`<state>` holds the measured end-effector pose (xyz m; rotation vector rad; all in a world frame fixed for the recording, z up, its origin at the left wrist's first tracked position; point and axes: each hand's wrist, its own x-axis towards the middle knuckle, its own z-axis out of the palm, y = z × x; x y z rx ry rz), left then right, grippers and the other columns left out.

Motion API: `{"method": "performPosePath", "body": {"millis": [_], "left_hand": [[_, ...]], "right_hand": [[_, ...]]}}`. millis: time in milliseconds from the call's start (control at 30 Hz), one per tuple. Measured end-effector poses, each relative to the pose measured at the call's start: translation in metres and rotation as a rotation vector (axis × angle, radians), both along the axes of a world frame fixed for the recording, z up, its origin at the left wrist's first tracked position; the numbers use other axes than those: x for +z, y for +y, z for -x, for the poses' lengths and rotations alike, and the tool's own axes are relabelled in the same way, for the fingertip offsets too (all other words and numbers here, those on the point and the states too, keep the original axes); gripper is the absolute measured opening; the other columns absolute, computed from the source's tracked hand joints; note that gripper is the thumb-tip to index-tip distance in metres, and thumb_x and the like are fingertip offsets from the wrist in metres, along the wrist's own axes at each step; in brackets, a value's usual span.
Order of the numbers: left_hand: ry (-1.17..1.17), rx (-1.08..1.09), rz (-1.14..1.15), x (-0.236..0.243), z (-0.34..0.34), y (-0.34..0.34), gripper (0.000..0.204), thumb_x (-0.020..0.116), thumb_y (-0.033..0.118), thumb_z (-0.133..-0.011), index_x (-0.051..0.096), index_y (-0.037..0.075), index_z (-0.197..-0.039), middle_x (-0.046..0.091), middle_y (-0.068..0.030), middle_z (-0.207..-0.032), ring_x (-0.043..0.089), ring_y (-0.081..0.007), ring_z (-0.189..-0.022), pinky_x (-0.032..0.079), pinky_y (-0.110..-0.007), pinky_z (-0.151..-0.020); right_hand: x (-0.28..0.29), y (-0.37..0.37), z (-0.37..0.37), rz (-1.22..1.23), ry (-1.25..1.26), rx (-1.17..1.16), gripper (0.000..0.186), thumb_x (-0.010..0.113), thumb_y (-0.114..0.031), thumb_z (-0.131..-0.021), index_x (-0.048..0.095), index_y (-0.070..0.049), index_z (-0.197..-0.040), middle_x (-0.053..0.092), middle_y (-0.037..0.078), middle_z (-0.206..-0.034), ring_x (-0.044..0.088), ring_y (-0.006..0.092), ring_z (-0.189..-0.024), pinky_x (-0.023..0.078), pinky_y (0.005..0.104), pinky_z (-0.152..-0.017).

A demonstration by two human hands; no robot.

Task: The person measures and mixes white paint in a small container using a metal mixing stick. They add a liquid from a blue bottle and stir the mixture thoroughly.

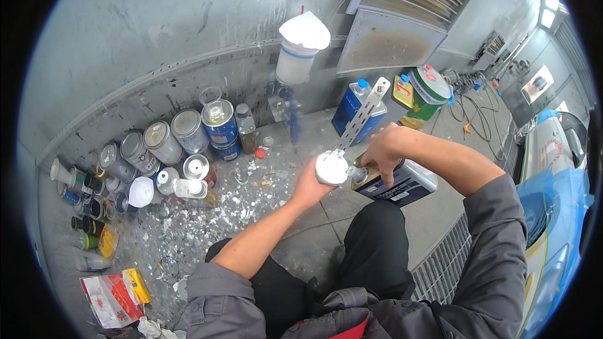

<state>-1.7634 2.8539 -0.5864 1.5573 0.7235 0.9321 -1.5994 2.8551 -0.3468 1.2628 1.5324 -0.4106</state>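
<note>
My left hand (309, 186) is wrapped round a small cup of white paint (332, 167) in the middle of the view. A perforated metal mixing stick (363, 118) stands tilted in the paint, its upper end leaning to the right. Beside the cup, my right hand (384, 150) grips a rectangular metal can (402, 183) by its top. The can is tipped over on its side, with its spout (357, 174) at the cup's right rim. Whether liquid is flowing from it I cannot tell.
Several paint cans (186, 127) line the wall at left. A blue can (353, 110) and a green drum (427, 94) stand at the far right. A paper filter (306, 30) sits in a wall-mounted holder. Paint spatters the floor; a floor grate (440, 257) and a masked car (546, 226) lie right.
</note>
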Motion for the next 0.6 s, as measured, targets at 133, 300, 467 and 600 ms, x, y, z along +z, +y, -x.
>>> {"method": "performPosePath", "body": {"millis": [133,300,467,600], "left_hand": [[-0.003,0.021,-0.036,-0.0020,-0.0001,-0.0009,0.081,0.096,0.014,-0.070,0.057,0.006,-0.141,0.066,-0.0151,-0.135,0.064,-0.0337,-0.127,0.051,-0.042,-0.106],[0.052,-0.035,0.020,0.0016,0.0010,-0.0018,0.089,0.095,0.017,-0.071,0.052,0.004,-0.147,0.064,-0.0135,-0.141,0.060,-0.0257,-0.133,0.048,-0.039,-0.112],[0.048,-0.051,0.045,0.0051,-0.0002,-0.0040,0.089,0.095,0.017,-0.071,0.051,0.005,-0.148,0.064,-0.0129,-0.141,0.060,-0.0252,-0.133,0.048,-0.039,-0.112],[0.037,-0.059,0.035,0.0043,-0.0011,-0.0044,0.089,0.095,0.017,-0.071,0.051,0.005,-0.148,0.064,-0.0122,-0.141,0.061,-0.0244,-0.133,0.048,-0.039,-0.112]], "right_hand": [[-0.0082,0.0020,-0.0066,0.019,-0.010,-0.006,0.089,0.093,-0.050,-0.066,0.062,-0.034,-0.148,0.071,-0.001,-0.133,0.063,0.0263,-0.129,0.049,0.0444,-0.099],[-0.0035,0.0018,-0.0022,0.055,-0.009,-0.032,0.089,0.093,-0.048,-0.067,0.062,-0.029,-0.149,0.072,0.000,-0.134,0.065,0.0258,-0.128,0.050,0.0433,-0.096],[-0.0055,0.0005,-0.0044,0.047,-0.014,-0.023,0.090,0.093,-0.048,-0.067,0.062,-0.030,-0.149,0.070,0.000,-0.137,0.064,0.0262,-0.129,0.050,0.0437,-0.097],[-0.0048,-0.0005,-0.0052,0.048,-0.020,-0.025,0.092,0.093,-0.048,-0.067,0.060,-0.030,-0.151,0.070,0.000,-0.138,0.063,0.0261,-0.130,0.050,0.0434,-0.098]]}}
